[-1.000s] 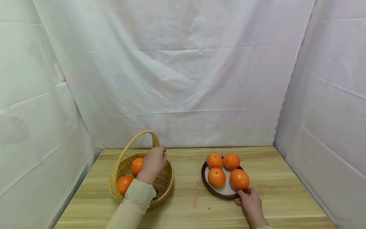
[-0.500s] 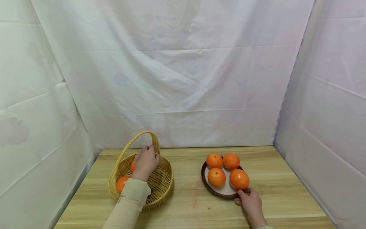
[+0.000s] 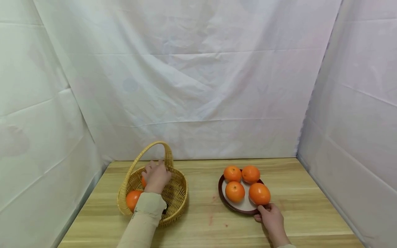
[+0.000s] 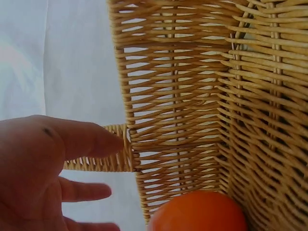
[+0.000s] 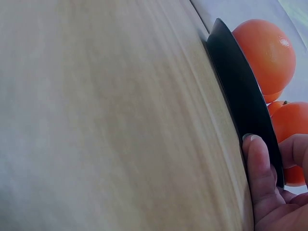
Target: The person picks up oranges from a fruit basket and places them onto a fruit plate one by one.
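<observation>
My left hand point(image 3: 156, 178) hovers with spread fingers over the back of a wicker basket point(image 3: 185, 193). Below it, partly covered by the hand, lies an orange point(image 3: 144, 182); a second orange point(image 3: 133, 200) sits in the basket's front left part. The left wrist view shows straight fingers apart from the orange point(image 4: 199, 211) by the woven wall. At the right, my right hand point(image 3: 272, 220) pinches the near rim of a dark-edged plate point(image 3: 225, 202), thumb above and fingers below. Several oranges rest on this plate, including one orange point(image 3: 259, 194) right by my thumb.
A tall arched handle point(image 3: 131, 168) spans the basket's left and back. Wooden tabletop point(image 3: 201, 213) lies between basket and plate. White cloth point(image 3: 198, 86) hangs behind the table and along both sides.
Over the basket, my left hand has moved left toward the back orange, and its fingers have spread. My right hand stays at the plate's rim.
</observation>
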The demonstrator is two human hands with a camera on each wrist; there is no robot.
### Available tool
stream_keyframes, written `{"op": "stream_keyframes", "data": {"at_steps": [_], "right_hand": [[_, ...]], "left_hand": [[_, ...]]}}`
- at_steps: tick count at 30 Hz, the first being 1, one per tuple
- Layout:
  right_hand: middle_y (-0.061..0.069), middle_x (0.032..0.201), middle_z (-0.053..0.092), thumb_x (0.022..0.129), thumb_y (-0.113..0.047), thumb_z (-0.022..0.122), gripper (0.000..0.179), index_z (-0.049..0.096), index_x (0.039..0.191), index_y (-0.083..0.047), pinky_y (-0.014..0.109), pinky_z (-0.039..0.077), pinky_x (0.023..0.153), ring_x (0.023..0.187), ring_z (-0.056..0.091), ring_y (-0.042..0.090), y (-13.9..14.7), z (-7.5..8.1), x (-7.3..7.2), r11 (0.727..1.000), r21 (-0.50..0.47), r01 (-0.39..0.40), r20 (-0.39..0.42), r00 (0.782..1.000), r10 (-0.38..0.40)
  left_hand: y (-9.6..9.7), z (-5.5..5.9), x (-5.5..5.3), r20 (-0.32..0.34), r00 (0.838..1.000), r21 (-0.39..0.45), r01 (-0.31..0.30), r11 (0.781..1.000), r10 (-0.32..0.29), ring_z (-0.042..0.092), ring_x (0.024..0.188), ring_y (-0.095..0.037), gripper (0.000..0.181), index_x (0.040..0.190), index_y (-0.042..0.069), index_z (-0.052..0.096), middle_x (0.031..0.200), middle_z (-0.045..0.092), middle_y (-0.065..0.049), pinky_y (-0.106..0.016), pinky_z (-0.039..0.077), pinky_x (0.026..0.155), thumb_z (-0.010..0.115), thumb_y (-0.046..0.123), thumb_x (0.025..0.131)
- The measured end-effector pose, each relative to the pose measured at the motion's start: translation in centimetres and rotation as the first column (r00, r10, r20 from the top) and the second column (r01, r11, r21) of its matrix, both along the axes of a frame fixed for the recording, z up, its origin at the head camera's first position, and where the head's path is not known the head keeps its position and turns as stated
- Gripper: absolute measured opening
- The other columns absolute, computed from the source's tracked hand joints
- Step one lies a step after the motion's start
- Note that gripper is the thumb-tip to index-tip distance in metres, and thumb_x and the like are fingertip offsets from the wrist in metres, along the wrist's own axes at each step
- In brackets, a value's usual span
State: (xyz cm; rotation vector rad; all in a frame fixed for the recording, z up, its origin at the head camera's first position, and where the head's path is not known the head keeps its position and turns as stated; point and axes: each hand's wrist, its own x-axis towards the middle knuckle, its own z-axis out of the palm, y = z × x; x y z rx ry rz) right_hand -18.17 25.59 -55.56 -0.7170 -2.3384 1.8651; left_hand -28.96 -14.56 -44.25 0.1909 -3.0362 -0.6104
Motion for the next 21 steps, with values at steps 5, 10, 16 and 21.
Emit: {"op": "stream_keyframes", "data": {"at_steps": [5, 10, 16, 21], "right_hand": [[0.021, 0.099, 0.063, 0.098, -0.011, 0.053, 0.039, 0.046, 0.126, 0.015, 0.028, 0.06, 0.063, 0.066, 0.069, 0.013, 0.2, -0.1, 0.0, 1.0, -0.002, -0.006, 0.004, 1.0, 0.006], [0.02, 0.098, 0.063, 0.098, -0.011, 0.053, 0.038, 0.046, 0.126, 0.014, 0.028, 0.06, 0.063, 0.066, 0.069, 0.013, 0.1, 0.0, 0.0, 1.0, -0.005, -0.006, 0.008, 1.0, 0.006], [0.017, 0.094, 0.062, 0.097, -0.011, 0.054, 0.038, 0.046, 0.124, 0.014, 0.027, 0.06, 0.062, 0.064, 0.068, 0.012, 0.2, 0.0, 0.0, 1.0, -0.001, 0.003, -0.001, 1.0, -0.004], [0.017, 0.093, 0.062, 0.097, -0.011, 0.055, 0.037, 0.046, 0.123, 0.014, 0.027, 0.06, 0.062, 0.064, 0.068, 0.012, 0.2, -0.1, 0.0, 1.0, -0.002, 0.002, -0.005, 1.0, -0.002]], "left_hand": [[0.0, -0.3, -0.2, 0.005, 0.999, 0.005, -0.044, 0.999, 0.044, 0.027, 0.133, -0.063, 0.069, 0.156, 0.001, 0.033, 0.142, 0.034, -0.045, -0.076, 0.028, 0.1, 0.058, 0.031, 0.098], [-0.3, -0.8, -0.2, 0.053, 0.994, 0.004, -0.091, 0.996, 0.091, 0.03, 0.129, -0.065, 0.058, 0.144, -0.004, 0.044, 0.138, 0.032, -0.045, -0.074, 0.03, 0.102, 0.057, 0.032, 0.099], [-0.7, -1.4, -0.5, 0.07, 0.992, -0.008, -0.103, 0.995, 0.103, 0.032, 0.127, -0.067, 0.056, 0.144, -0.005, 0.041, 0.138, 0.033, -0.046, -0.074, 0.033, 0.1, 0.054, 0.029, 0.101], [-0.7, -1.7, -0.4, 0.07, 0.992, 0.01, -0.102, 0.995, 0.101, 0.036, 0.126, -0.067, 0.056, 0.141, -0.007, 0.039, 0.135, 0.04, -0.045, -0.076, 0.034, 0.098, 0.057, 0.026, 0.099]]}}
